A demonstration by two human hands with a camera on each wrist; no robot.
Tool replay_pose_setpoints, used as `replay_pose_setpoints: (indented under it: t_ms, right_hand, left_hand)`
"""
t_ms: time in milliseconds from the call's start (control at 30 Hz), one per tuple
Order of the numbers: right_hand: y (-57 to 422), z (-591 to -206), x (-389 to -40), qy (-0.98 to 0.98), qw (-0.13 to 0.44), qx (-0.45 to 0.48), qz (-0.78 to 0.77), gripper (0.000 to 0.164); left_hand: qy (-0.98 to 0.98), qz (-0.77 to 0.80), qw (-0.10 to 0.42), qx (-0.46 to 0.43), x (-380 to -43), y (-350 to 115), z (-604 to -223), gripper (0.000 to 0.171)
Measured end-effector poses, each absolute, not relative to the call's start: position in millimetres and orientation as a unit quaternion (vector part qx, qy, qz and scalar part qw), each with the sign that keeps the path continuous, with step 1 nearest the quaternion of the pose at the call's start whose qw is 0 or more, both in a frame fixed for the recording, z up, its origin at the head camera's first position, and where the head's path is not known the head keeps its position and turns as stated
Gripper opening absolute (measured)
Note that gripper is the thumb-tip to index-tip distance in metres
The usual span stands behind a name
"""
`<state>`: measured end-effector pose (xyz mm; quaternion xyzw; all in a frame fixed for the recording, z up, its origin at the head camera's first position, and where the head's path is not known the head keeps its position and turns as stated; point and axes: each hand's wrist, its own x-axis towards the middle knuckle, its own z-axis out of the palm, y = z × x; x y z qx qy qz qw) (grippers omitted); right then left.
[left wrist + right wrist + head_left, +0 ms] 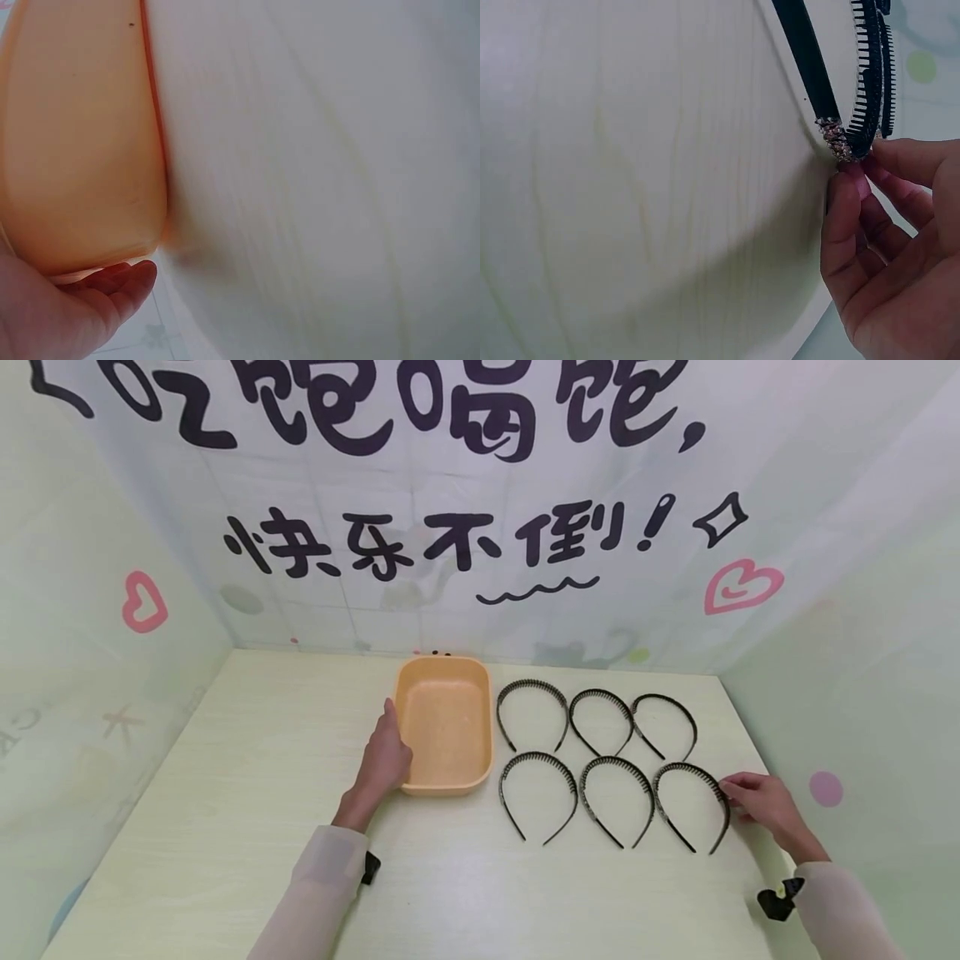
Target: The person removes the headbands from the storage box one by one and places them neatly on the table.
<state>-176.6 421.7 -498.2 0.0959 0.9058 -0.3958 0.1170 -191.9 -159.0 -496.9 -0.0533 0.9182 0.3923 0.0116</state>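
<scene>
My left hand (386, 756) holds an orange plastic tray (446, 727) by its left side, thumb along the rim. The left wrist view shows the fingers (135, 289) against the tray's wall (82, 142). Over at the right, my right hand (767, 806) pinches the right side of a black toothed headband (684, 767), the rightmost of the front row. In the right wrist view, thumb and fingers meet at a beaded, glittery stretch of this headband (806, 56). Its band stands on the table with the teeth turned inward.
Two more headbands, one in the middle (617, 760) and one at the left (537, 755), share the front row. Behind them lie three others, among them a headband (532, 682) beside the tray. Printed curtains (465, 618) enclose the pale wooden table (480, 877) at the back and sides.
</scene>
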Motion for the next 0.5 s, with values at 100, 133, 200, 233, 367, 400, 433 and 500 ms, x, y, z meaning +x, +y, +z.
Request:
replay_pose_setpoints:
  t_ms: [100,133,200,233,367,400,433,500]
  right_hand:
    - [421.4,-496.7,-176.8,0.914,0.117,0.093,-0.377,0.046]
    - [421.2,-496.1,-177.0,0.918,0.112,0.092,-0.368,0.045]
    - [420.1,-493.9,-177.6,0.932,0.094,0.076,-0.341,0.044]
    - [418.8,-492.6,-178.1,0.941,0.079,0.065,-0.322,0.042]
    - [409.4,-485.1,-182.2,0.969,0.019,0.021,-0.247,0.038]
    - [406.1,-483.0,-183.7,0.972,0.006,0.012,-0.236,0.037]
    - [401.6,-480.4,-184.8,0.973,-0.007,0.005,-0.229,0.035]
    - [392.4,-476.0,-188.2,0.974,-0.028,-0.008,-0.223,0.034]
  left_hand:
    - [0.92,0.388,0.011,-0.051,-192.1,-158.7,-497.1,0.08]
    - [0.921,0.387,0.011,-0.05,-192.1,-158.5,-497.0,0.08]
    - [0.921,0.386,0.01,-0.049,-192.1,-158.8,-497.2,0.079]
    - [0.922,0.385,0.01,-0.048,-192.1,-159.1,-497.2,0.079]
    - [0.922,0.384,0.01,-0.041,-191.3,-160.7,-495.6,0.075]
    - [0.922,0.385,0.011,-0.038,-190.9,-161.3,-494.7,0.074]
    - [0.922,0.385,0.013,-0.037,-190.5,-161.8,-493.4,0.073]
    - [0.924,0.381,0.011,-0.037,-189.9,-163.4,-490.9,0.073]
